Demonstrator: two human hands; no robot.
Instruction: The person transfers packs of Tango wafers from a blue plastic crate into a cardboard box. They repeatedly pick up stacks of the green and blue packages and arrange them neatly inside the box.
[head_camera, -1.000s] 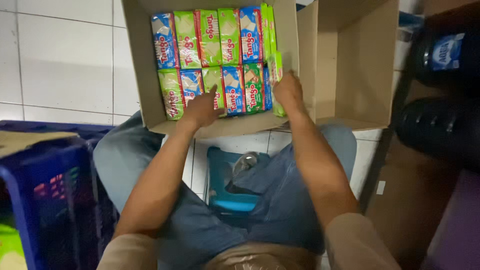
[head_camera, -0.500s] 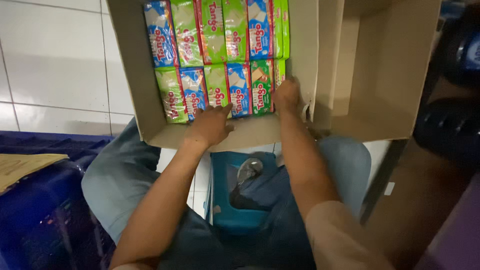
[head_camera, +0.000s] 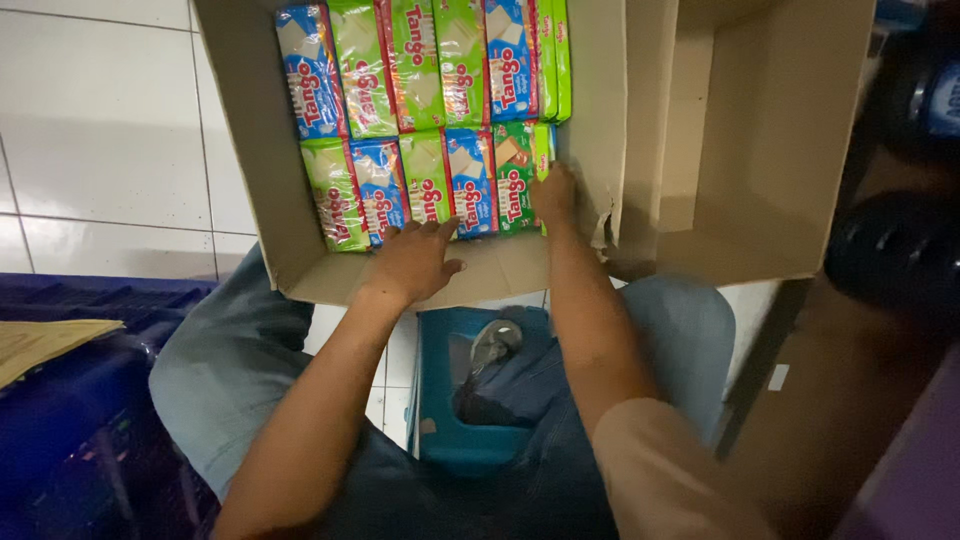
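The near row of wafer packs (head_camera: 430, 185) lies flat in the open cardboard box (head_camera: 255, 150), and both hands work at its near edge. The left hand (head_camera: 415, 262) rests palm down on the box floor, fingers spread and pointing far, their tips touching the near ends of the middle packs; it grips nothing. The right hand (head_camera: 553, 192) reaches further in, forearm straight, fingers curled around the near end of a narrow green pack (head_camera: 543, 150) standing on edge at the right end of that row, just beside the box wall; how tightly it pinches I cannot tell.

The near row shows 5 flat packs, alternating green and blue with red lettering. The far row (head_camera: 420, 65) holds 5 more in the same colours, plus green packs on edge at its right. Right of this box stands a second cardboard box (head_camera: 770, 130), open. Near the person, between the knees, sits a blue plastic stool (head_camera: 440, 400). At far left is white tiled floor (head_camera: 100, 130), with a dark blue crate (head_camera: 70, 400) nearer.
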